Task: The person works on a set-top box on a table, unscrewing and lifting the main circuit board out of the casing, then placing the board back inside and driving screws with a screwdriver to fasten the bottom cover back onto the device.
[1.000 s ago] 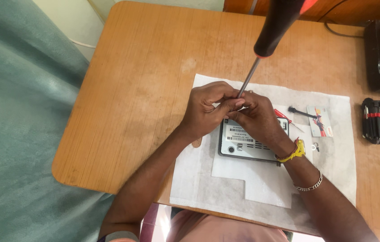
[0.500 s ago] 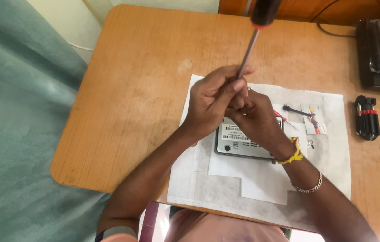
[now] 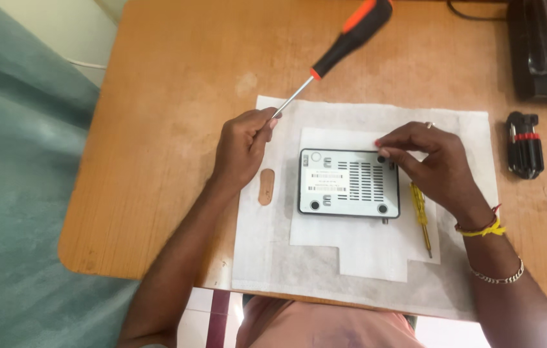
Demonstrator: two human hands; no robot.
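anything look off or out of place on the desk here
One oddity: the left hand pinches the big screwdriver by its metal tip, the handle sticking up in the air. The white box lies bottom up and square on the paper, undamaged as far as shows.

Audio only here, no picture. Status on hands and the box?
Left hand grips screwdriver by its shaft tip. Right hand fingertips on white box, top right corner. Small yellow screwdriver lies beside box.

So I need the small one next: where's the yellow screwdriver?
In the head view, the yellow screwdriver lies on the white sheet, right of the grey box, under the right hand.
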